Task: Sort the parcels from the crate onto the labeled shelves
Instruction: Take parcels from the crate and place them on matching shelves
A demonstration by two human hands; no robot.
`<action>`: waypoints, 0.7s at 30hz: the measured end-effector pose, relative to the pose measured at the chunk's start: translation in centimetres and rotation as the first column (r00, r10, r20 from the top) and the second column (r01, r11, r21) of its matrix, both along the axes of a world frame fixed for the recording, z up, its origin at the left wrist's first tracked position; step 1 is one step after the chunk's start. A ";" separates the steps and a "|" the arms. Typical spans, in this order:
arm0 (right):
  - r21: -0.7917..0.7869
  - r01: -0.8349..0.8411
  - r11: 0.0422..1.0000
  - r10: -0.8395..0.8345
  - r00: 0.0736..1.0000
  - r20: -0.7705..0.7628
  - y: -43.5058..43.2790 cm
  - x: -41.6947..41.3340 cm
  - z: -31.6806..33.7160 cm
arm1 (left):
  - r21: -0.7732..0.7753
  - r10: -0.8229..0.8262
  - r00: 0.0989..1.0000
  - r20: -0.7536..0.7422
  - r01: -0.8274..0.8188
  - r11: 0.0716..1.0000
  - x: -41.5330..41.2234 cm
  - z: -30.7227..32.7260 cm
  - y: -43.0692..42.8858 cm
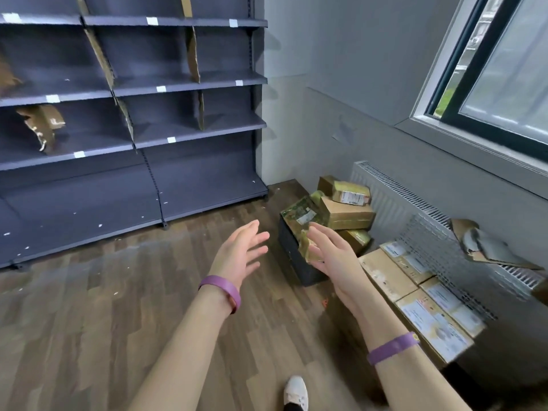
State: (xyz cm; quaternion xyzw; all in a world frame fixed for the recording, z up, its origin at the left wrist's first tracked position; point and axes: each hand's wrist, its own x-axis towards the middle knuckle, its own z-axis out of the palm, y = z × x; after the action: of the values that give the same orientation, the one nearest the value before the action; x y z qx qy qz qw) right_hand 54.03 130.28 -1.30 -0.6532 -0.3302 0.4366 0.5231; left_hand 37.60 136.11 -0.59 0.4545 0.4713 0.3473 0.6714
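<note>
A dark crate [292, 253] stands on the floor by the radiator, heaped with cardboard parcels [345, 213], some wrapped in green-yellow tape. My left hand [241, 252] reaches toward it with fingers spread and holds nothing. My right hand [332, 250] is stretched out too, open, its fingers right in front of a taped parcel [302, 215] at the crate's near corner; whether they touch it is unclear. The grey shelves [189, 81] with white labels [161, 89] fill the left, split by cardboard dividers. One parcel [41, 126] sits on a left shelf.
More labeled cardboard boxes [415, 295] lie in a wire cart [439, 250] at the right, beside a white radiator [388, 200] under the window. Torn cardboard [486, 247] hangs on the cart's edge. Wooden floor [118, 292] lies between shelves and crate; my white shoe [295, 391] shows below.
</note>
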 end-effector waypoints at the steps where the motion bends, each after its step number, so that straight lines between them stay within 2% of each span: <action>1: 0.001 -0.002 1.000 0.002 1.000 -0.003 1.8 0.8 -0.3 | -0.005 0.001 1.000 -0.003 -0.001 1.000 0.8 -0.3 1.7; 7: 0.016 -0.036 0.999 0.036 0.999 -0.011 14.5 6.8 -2.0 | -0.012 0.039 0.998 -0.039 -0.040 0.999 6.4 -1.5 12.5; 13: 0.049 -0.090 0.995 0.090 0.996 0.004 27.1 12.3 -0.9 | 0.036 0.092 0.995 -0.030 -0.091 0.995 11.9 0.7 24.3; 21: 0.005 -0.094 0.996 0.094 0.995 0.022 38.5 18.6 -2.0 | -0.010 0.072 0.997 -0.022 -0.073 0.997 19.1 0.0 35.7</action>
State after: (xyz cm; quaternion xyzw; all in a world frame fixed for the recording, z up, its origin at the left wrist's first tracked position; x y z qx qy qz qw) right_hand 72.61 168.80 -3.33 -0.6402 -0.3675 0.4526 0.5003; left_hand 56.73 171.79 -0.58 0.4374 0.4966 0.3638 0.6555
